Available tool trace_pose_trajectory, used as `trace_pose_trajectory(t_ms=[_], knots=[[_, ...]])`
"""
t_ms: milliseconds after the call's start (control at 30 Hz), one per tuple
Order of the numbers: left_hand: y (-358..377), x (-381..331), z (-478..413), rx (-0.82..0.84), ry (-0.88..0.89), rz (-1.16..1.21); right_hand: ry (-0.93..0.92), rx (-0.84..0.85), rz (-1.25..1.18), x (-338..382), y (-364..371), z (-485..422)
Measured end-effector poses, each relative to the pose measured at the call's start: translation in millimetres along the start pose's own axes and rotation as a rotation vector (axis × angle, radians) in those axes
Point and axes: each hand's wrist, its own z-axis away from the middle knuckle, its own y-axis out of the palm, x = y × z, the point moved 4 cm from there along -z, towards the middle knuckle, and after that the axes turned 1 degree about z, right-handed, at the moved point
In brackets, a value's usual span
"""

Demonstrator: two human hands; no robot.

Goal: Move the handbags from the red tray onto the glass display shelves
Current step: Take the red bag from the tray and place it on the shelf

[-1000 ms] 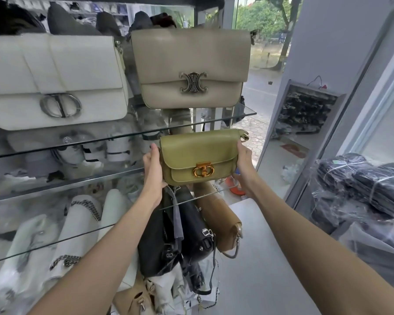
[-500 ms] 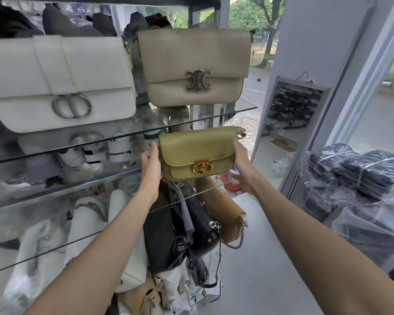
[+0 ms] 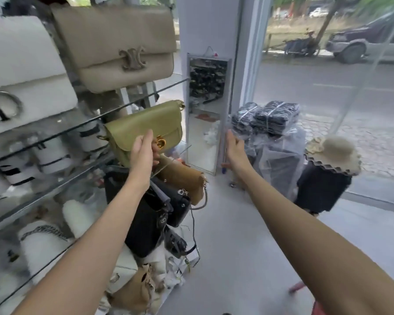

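Right hand [image 3: 235,147]: has let go, fingers loose.
Left hand [image 3: 143,153]: alone grips green handbag [image 3: 146,123], tilted at glass shelf [image 3: 55,189].
Placement: unfinished.

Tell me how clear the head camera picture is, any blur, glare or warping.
Head view, motion blur smears the white handbag and the car outside; head view, the olive handbag in the left hand is sharper; head view, wide-angle warping tilts the glass shelves and stretches the forearms; head view, soft daylight, no strong glare.
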Motion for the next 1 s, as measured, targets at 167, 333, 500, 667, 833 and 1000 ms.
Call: trace_pose_trajectory(t_ms=[167, 333, 500, 667, 833, 1000], knots=[[91.3, 36.4, 50.2, 0.294, -0.129, 0.038, 0.064, -0.245, -0.017, -35.4, -109.8, 54.0], [184.7, 81.9, 121.3, 0.612, -0.259, -0.036, 0.159, -0.503, -0.036, -80.9, -225.0, 120.0], [263.1, 126.1, 202.0, 0.878, -0.359, -0.182, 0.256, -0.715, -0.128, -134.2, -321.7, 172.8], [313.0, 187.9, 265.9, 1.067, -0.487, -0.359, 0.419, -0.878, -0.18, -202.3, -392.2, 200.2], [345.2, 260.3, 301.0, 1.171, -0.606, -0.508, 0.535, -0.924, -0.205, -276.7, -433.1, 207.3], [362.5, 332.4, 316.0, 1.163, -0.635, -0.687, 0.699, -0.922, -0.24, -341.9, -451.2, 214.7]])
